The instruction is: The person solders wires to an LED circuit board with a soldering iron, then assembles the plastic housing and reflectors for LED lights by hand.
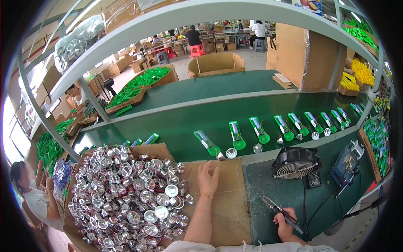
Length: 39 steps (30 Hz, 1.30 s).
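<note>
Reaching forward over a flat sheet of brown cardboard (226, 210), the left hand (208, 178) lies with its fingers together and stretched toward the edge of the green conveyor belt (180, 134); it grips nothing, and the fingertips are near a green flashlight body (208, 143) and a small silver reflector (231, 153) that lie on the belt. The right hand (285, 224) is closed around the handle of a soldering iron (279, 212), low at the right, with the tip pointing up and left above the green surface (268, 189). At the left of the cardboard a big heap of shiny silver reflector cups (126, 197) fills a shallow carton. More green flashlight bodies lie in a row along the belt to the right, each with a reflector just beside it. A small black fan (294, 163) stands on the surface near the belt, and a blue soldering station (346, 161) stands to the right of it.
</note>
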Each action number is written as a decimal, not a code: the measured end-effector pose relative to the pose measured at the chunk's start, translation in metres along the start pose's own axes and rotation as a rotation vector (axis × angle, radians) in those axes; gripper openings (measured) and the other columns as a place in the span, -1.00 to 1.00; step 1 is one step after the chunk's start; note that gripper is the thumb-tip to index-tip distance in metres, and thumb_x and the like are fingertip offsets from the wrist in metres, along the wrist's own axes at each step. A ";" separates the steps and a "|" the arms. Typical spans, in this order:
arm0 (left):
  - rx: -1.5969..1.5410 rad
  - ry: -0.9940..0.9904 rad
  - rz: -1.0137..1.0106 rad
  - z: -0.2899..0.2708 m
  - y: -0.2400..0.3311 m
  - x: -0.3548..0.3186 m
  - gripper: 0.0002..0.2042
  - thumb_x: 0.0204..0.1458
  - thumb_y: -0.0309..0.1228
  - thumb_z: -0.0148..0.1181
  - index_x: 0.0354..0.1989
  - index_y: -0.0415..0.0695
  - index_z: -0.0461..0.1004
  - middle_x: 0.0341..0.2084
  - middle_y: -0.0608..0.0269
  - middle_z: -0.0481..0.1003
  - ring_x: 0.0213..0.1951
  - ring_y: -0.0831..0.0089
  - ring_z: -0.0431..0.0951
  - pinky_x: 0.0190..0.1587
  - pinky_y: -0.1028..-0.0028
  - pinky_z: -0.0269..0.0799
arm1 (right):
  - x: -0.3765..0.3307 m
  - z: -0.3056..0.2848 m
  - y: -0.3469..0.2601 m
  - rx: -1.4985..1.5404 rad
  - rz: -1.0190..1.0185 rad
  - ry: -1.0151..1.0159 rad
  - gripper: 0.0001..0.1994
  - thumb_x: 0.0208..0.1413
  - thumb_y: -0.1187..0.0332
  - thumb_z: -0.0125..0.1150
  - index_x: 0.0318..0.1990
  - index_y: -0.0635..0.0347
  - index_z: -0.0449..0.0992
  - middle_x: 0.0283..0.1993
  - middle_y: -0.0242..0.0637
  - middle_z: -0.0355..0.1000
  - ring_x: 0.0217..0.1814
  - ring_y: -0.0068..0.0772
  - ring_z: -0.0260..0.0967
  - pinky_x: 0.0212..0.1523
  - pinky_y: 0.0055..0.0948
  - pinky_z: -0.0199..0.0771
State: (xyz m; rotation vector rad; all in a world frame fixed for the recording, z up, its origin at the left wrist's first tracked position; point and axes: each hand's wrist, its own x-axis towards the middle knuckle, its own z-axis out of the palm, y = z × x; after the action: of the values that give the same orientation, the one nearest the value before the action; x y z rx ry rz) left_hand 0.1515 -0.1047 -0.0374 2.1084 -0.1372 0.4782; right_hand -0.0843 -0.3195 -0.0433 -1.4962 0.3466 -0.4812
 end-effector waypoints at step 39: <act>-0.514 0.309 -0.075 -0.048 0.026 0.009 -0.45 -0.15 -0.54 0.13 0.09 -0.26 0.11 -0.06 0.03 0.21 -0.08 0.32 0.31 -0.02 0.39 0.24 | 0.001 0.009 0.002 -0.078 -0.125 0.027 -0.79 0.06 0.32 0.05 -0.28 0.25 0.24 -0.57 -0.34 0.29 -0.64 -0.64 0.22 -0.63 -0.66 0.22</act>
State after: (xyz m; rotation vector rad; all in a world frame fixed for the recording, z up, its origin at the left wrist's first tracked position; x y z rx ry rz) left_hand 0.1391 -0.0784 0.0105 1.5141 0.0002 0.6406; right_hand -0.0792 -0.3122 -0.0446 -1.5949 0.2968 -0.5933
